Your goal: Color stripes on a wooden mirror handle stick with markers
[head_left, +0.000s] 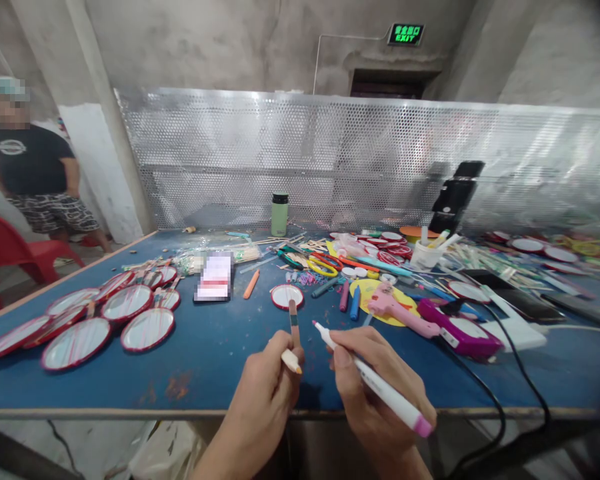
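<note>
My left hand (267, 397) is closed round a flat wooden craft stick (294, 323) with a dark green band on it. The same hand also grips a pale marker (291, 361) with an orange tip. The stick's upper end overlaps a small red-rimmed round disc (287, 296) with a shiny pale face; whether the two are joined I cannot tell. In a writing grip my right hand (380, 390) holds a white marker (390, 393) with a pink end. Its pink tip points at the stick from the right, a small gap away.
Several red-rimmed discs (147, 328) lie at the left, near a phone (214, 277). Crayons, scissors (325, 265) and a green bottle (279, 215) are beyond. At the right are a pink glue gun (400, 310), a purple box (460, 330) and cables. A person (27, 160) stands far left.
</note>
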A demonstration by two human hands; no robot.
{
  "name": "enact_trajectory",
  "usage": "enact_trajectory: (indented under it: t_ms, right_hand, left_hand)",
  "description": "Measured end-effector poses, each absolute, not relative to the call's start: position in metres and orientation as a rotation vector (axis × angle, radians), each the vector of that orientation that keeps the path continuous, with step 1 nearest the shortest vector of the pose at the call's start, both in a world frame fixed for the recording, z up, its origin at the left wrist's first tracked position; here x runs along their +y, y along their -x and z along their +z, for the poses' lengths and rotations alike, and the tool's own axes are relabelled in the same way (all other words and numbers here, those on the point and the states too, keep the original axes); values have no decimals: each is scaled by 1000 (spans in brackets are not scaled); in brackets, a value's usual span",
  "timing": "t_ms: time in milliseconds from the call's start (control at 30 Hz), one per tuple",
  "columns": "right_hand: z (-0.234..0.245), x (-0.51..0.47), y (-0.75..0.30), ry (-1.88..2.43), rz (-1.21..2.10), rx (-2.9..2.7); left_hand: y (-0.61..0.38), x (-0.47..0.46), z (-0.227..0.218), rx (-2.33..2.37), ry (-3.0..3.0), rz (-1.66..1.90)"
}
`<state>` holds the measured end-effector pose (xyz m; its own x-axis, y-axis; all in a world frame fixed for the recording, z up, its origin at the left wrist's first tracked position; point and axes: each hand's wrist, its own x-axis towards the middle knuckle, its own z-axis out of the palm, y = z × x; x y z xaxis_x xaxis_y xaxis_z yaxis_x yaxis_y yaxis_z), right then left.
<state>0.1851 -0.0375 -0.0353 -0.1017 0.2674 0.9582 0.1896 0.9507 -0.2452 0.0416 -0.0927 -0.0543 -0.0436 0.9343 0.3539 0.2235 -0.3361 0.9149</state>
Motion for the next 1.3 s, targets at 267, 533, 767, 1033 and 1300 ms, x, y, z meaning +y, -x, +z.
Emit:
enact_trajectory:
  t_ms: [267, 533, 767, 1033, 1300]
  right_hand:
    - [-28, -43, -185, 338, -17, -1813]
    - [-30, -44, -185, 320, -43, -1846]
    - [-31, -43, -183, 287, -14, -1857]
    - [-31, -43, -182, 290, -27, -1836]
    - [-31, -43, -183, 282, -6, -1853]
  left_hand:
    - [-42, -93, -49, 1216, -1509, 1430]
    - [-41, -92, -57, 1281, -1545, 1390]
    - [-41, -91, -58, 1300, -1621, 1397]
    - [-41, -92, -56, 1333, -1668, 1374]
    - [-40, -90, -59, 1335, -1664, 1377]
